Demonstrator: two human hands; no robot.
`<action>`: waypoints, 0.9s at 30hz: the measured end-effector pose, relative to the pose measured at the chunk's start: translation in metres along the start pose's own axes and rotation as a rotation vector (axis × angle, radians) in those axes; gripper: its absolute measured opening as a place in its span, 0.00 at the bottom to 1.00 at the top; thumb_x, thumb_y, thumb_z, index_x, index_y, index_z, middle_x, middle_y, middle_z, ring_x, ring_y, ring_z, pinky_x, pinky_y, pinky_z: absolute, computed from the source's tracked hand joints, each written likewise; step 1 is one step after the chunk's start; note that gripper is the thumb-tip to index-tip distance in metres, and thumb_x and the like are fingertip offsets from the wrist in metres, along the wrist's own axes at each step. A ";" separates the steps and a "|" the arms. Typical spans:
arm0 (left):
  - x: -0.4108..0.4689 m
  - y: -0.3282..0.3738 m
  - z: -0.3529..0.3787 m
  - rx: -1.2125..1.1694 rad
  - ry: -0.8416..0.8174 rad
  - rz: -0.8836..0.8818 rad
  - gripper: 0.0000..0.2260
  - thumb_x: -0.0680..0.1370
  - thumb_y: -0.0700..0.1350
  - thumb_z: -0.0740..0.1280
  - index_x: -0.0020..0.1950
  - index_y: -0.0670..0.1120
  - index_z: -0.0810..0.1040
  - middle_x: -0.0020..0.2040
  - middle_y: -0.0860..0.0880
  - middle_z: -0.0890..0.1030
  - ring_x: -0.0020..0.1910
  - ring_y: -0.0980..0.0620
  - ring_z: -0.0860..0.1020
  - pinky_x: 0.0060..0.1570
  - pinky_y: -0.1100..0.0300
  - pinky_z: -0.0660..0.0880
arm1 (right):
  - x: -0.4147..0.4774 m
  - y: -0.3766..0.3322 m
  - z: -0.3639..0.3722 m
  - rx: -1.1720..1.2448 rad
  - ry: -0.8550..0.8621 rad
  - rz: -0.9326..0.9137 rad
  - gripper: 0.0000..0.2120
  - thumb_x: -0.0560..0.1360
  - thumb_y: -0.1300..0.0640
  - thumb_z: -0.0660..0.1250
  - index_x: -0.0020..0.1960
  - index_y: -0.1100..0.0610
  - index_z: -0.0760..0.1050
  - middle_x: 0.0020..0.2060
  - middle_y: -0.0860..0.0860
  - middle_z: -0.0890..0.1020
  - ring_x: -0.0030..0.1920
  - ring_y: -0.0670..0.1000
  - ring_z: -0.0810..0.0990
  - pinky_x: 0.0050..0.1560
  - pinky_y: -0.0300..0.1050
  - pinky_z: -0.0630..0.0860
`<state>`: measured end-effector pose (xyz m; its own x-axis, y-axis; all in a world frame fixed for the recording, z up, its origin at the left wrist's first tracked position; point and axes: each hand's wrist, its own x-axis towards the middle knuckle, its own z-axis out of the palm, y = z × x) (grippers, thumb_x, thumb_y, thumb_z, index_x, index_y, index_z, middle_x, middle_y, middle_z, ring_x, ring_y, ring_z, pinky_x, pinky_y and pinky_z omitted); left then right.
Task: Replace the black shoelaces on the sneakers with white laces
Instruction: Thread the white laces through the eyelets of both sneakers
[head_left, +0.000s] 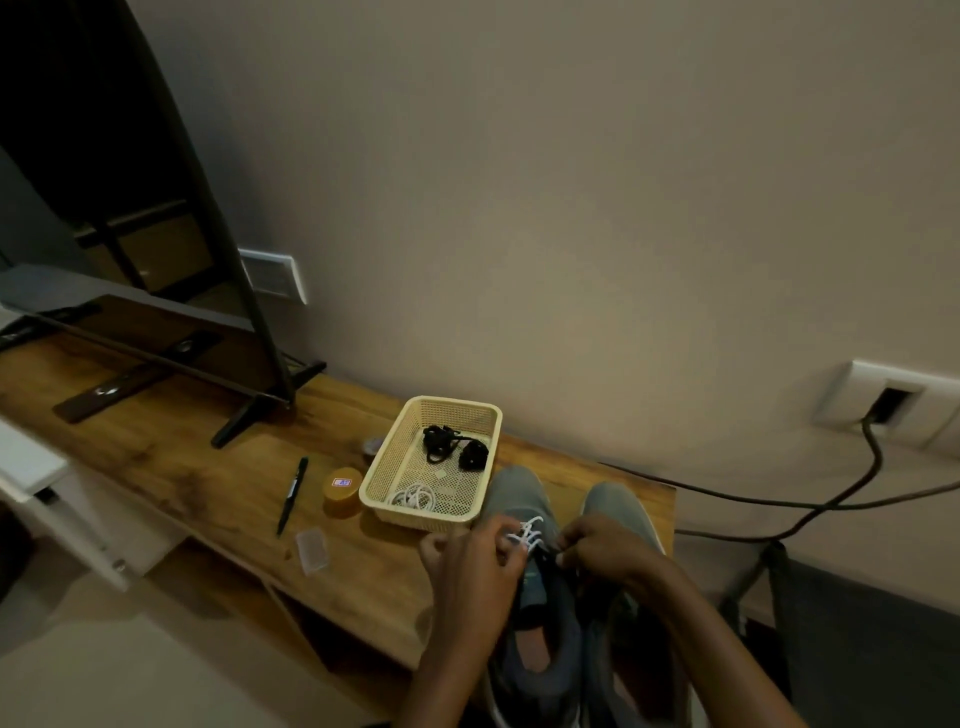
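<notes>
Two grey sneakers stand side by side on the wooden table, toes pointing away from me. The left sneaker (511, 493) has a white lace (531, 531) threaded through its lower eyelets. My left hand (475, 558) pinches the lace on the shoe's left side. Fingers of my right hand (605, 545) are curled on the lace at the right side. The right sneaker (618, 501) lies partly under my right hand. In the cream basket (415, 512) lie two bundles of black laces (454, 449) and a coiled white lace (414, 496).
On the wooden table (208, 467) a black pen (292, 493), an orange round tin (342, 489) and a small clear plastic case (311, 550) lie left of the basket. A TV stand foot (249, 421) is further left. A black cable (831, 501) runs from a wall socket at right.
</notes>
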<state>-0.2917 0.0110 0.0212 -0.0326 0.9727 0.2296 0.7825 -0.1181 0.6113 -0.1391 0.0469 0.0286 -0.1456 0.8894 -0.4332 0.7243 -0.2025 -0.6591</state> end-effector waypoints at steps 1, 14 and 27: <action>0.001 0.002 0.004 0.052 0.010 0.020 0.05 0.77 0.54 0.63 0.51 0.58 0.77 0.43 0.59 0.80 0.51 0.59 0.73 0.46 0.60 0.50 | 0.001 0.002 -0.001 0.036 -0.005 0.007 0.10 0.73 0.68 0.63 0.35 0.59 0.72 0.30 0.53 0.71 0.31 0.46 0.70 0.33 0.37 0.68; 0.003 -0.007 0.035 0.337 -0.058 0.181 0.06 0.76 0.51 0.62 0.52 0.56 0.75 0.54 0.57 0.74 0.57 0.55 0.69 0.52 0.58 0.50 | -0.003 0.005 -0.004 0.202 -0.031 0.039 0.12 0.74 0.69 0.63 0.33 0.60 0.71 0.26 0.53 0.70 0.24 0.45 0.69 0.24 0.33 0.68; 0.004 -0.016 0.041 0.291 0.046 0.241 0.13 0.57 0.48 0.78 0.31 0.55 0.74 0.32 0.57 0.75 0.34 0.56 0.76 0.46 0.54 0.58 | -0.008 0.002 -0.003 0.292 -0.051 0.014 0.04 0.74 0.64 0.67 0.40 0.60 0.75 0.31 0.55 0.76 0.31 0.50 0.78 0.30 0.39 0.78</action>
<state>-0.2794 0.0250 -0.0186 0.1519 0.9132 0.3782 0.9147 -0.2749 0.2964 -0.1349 0.0408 0.0321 -0.1759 0.8654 -0.4691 0.5028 -0.3307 -0.7986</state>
